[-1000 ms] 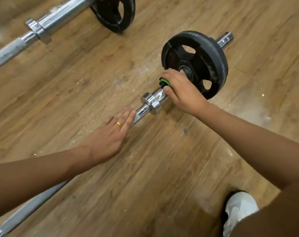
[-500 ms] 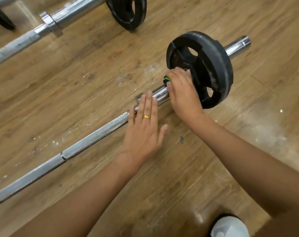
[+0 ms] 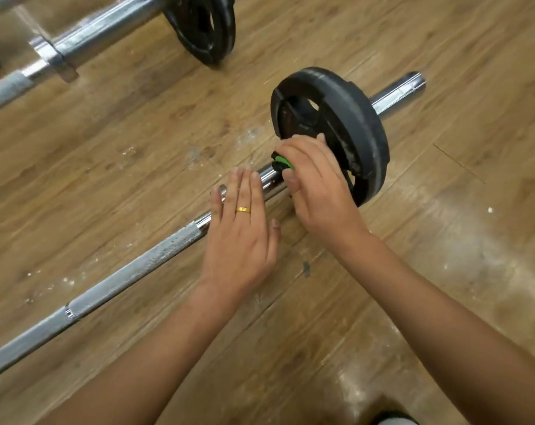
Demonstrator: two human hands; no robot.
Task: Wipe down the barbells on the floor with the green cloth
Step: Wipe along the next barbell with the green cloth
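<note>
A chrome barbell [image 3: 137, 271] lies diagonally across the wooden floor, with a black weight plate [image 3: 352, 118] near its right end. My right hand [image 3: 318, 185] grips the green cloth [image 3: 283, 162] around the bar sleeve, right against the plate. Only a small green and black bit of the cloth shows above my fingers. My left hand [image 3: 241, 228] lies flat with straight fingers over the bar's collar, just left of my right hand, a gold ring on one finger.
A second barbell [image 3: 100, 38] with a black plate [image 3: 205, 26] lies parallel at the top left. White specks and scuffs mark the wooden floor [image 3: 137, 142]. The tip of a white shoe [image 3: 395, 420] shows at the bottom edge.
My left hand slid right along the bar and now covers the collar beside my right hand. My right hand stayed at the plate with the cloth. The view shifted slightly.
</note>
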